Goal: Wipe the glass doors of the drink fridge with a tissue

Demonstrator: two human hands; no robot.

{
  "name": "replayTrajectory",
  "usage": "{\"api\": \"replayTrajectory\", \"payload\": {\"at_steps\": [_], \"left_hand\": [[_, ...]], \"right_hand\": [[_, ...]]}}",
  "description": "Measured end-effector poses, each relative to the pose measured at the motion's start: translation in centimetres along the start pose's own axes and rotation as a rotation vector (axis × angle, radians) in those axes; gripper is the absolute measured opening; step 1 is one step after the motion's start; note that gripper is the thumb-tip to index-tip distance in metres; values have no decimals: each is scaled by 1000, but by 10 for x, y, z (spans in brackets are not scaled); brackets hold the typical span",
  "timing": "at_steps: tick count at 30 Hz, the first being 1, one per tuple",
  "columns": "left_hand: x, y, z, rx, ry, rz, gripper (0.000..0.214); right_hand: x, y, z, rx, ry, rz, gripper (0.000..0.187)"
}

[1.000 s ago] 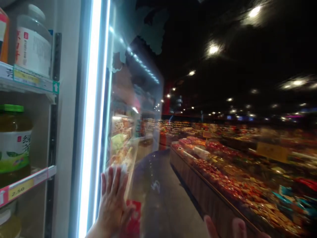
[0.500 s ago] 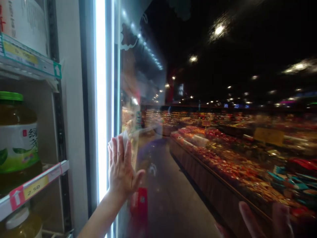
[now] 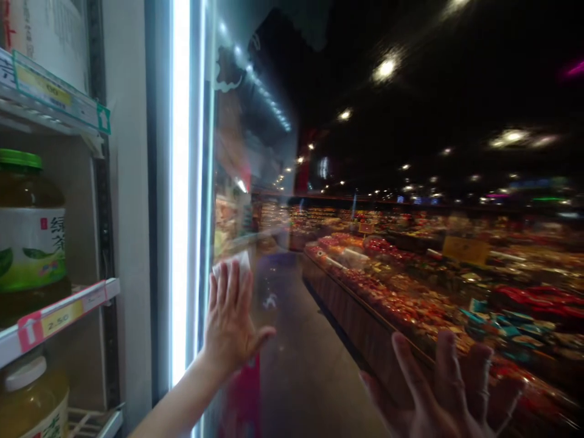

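Observation:
My left hand lies flat against the glass door of a lit cooler, its thumb out to the right. Under its fingertips it presses a white wipe on the glass; paper or cloth, I cannot tell. A bright white light strip runs upright just left of this hand. At the lower right my right hand is raised with spread fingers and nothing visible in it; whether it touches the glass I cannot tell.
At left, cooler shelves with price tags hold large green tea bottles, one with a green cap. Beyond the glass a floor aisle runs back beside a long display bin heaped with colourful packaged goods.
My left hand and the wipe have slid slightly right and away from the light strip. My right hand has come up further into view. The view has shifted slightly.

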State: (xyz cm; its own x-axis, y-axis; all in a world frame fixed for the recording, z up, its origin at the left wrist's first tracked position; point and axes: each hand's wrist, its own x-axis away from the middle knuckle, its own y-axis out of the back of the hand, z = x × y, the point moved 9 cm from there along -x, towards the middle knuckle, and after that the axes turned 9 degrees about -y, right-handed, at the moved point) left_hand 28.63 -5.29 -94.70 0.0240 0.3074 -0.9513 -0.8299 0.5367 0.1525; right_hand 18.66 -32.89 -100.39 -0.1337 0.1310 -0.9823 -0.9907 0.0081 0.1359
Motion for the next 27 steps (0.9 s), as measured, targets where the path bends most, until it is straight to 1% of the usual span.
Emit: {"api": "replayTrajectory", "payload": {"at_steps": [1,2,3,6,7,8,9,11,12,13,14,15,18,19,20,21,22,24,25,26,27], "left_hand": [[4,-2,-7,-19,-33,11,95],[2,-4,-11,-30,-51,16,96],[-7,-3,-11,-28,-61,2,97],[-50,2,-5,1,-24,-42,98],[-57,3,-6,3,-7,-58,97],[-57,3,-11,-1,1,-61,97],[-50,1,-22,-8,-10,-55,97],[-22,-8,-51,-43,-78,-2,96],[-10,-12,-69,-59,-148,20,95],[-2,-16,-85,-63,-220,45,92],[-3,-18,-94,-73,-237,58,89],[-11,-18,-101,-69,-250,51,87],[-56,-14,-110,-32,-149,-29,88],[-64,-16,-118,-17,-126,-40,90],[-65,-19,-132,-4,-138,-34,90],[-58,-25,-151,6,-184,-9,92],[-46,-31,-173,9,-263,15,94],[-17,-43,-222,44,-483,71,96],[-9,-48,-238,63,-536,89,95],[-12,-49,-247,79,-540,71,93],[-21,-51,-255,86,-541,70,89]], "right_hand": [[-1,2,1,0,9,-8,41],[-2,3,3,0,17,-15,41],[-3,5,5,0,26,-21,42],[-4,9,9,6,38,-34,54],[-4,10,9,10,40,-36,60],[-4,11,9,15,43,-37,68],[-4,11,8,19,45,-37,75],[-4,10,8,32,53,-33,86],[-5,10,9,39,59,-27,89],[-5,10,10,43,65,-20,90],[-5,10,12,39,72,-12,90],[-5,11,14,29,76,1,90],[-8,15,15,-17,83,60,85],[-10,17,11,-24,86,74,84],[-13,21,4,-24,87,79,82],[-16,25,-7,-17,88,78,81],[-21,30,-20,-4,86,74,80],[-31,40,-54,33,78,76,80],[-36,46,-71,47,79,73,80],[-41,53,-88,58,86,68,80],[-44,59,-103,65,97,61,81]]}}
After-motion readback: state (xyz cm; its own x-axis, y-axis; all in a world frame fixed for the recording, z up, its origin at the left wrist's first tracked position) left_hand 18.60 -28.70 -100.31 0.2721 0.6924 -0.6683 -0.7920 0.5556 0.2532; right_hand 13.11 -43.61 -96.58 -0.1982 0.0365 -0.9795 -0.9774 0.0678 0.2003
